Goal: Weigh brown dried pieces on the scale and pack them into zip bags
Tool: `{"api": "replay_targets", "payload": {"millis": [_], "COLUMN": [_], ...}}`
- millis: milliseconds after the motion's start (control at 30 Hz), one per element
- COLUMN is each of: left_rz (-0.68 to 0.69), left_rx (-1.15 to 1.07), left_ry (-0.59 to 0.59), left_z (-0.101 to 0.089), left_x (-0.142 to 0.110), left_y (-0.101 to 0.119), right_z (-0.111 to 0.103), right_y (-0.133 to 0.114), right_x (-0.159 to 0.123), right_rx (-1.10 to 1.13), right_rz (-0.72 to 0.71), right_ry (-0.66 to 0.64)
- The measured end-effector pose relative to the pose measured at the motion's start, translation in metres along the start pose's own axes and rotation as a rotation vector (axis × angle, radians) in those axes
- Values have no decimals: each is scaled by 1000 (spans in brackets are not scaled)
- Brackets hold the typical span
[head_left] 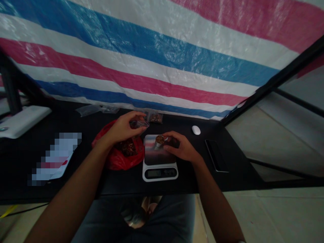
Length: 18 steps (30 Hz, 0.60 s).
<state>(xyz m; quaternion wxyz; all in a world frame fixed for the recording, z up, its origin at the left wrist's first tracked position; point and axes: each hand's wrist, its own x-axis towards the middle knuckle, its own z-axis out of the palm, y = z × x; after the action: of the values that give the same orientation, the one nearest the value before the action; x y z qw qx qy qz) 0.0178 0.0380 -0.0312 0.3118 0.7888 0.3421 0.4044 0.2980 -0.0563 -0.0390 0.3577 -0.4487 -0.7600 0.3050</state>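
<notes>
My left hand [122,128] pinches a small clear plastic bag [139,124] above the far edge of a red plastic bag [118,160]. That red bag lies open on the black table [227,175] and holds a heap of brown, chunky material [128,147]. My right hand [178,145] grips a small metal cup [159,142] filled with similar brown material. The cup stands on the platform of a white digital kitchen scale [160,172], whose display is too dim to read.
A small clear bag of brown material [155,117] and crumpled clear plastic [97,109] lie at the table's far edge. A white mouse [195,130], a black phone [215,155], a blurred paper [55,158] and a white device [22,121] surround the work. A striped tarpaulin [152,50] hangs behind.
</notes>
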Motion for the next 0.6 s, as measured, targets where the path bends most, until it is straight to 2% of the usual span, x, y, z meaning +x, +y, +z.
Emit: {"api": "replay_targets", "payload": {"millis": [167, 367, 600], "left_rz": [-1, -85, -48], "left_rx": [-34, -115, -87], "left_ry": [-130, -216, -243], "left_z": [10, 7, 6], "left_x": [-5, -7, -9], "left_y": [-7, -5, -3], "right_z": [4, 8, 10], "right_y": [4, 10, 4], "right_x": [-1, 1, 7], "right_rx": [-30, -76, -119], "right_rz": [40, 70, 17], "right_ry": [0, 35, 40]}}
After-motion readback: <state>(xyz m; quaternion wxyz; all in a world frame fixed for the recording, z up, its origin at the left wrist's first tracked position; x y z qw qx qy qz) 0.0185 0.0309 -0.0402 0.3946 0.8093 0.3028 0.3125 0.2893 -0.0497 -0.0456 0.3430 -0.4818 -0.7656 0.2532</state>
